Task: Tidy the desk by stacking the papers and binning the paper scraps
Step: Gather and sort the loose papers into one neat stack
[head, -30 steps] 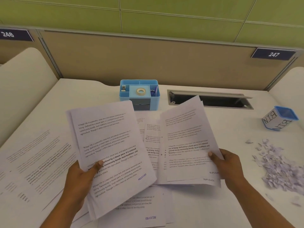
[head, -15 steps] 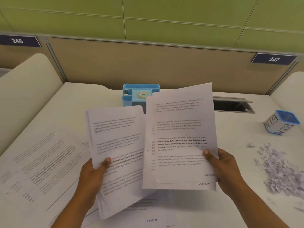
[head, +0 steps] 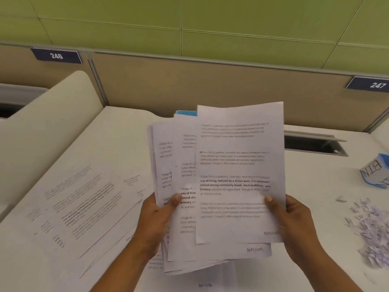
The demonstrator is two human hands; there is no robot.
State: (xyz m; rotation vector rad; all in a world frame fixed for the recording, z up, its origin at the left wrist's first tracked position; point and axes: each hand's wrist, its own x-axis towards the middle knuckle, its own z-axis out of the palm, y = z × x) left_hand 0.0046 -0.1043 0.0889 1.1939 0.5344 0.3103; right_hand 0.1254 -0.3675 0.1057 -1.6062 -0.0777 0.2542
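Left hand and right hand pinch the fanned papers between them (thumbs on top), probably squaring 1 stack.

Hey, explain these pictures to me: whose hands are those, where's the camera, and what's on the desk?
No machine here: a person wears a wide-angle camera on the head, looking down at their own hands, so every picture comes from that one view. The left hand and right hand each pinch printed sheets, thumbs on top, the two bundles overlapping above the white desk. More loose sheets lie flat on the left. On the right sits a heap of paper scraps and, behind it, a small blue-rimmed cup marked BIN. A blue organiser peeks out behind the held sheets.
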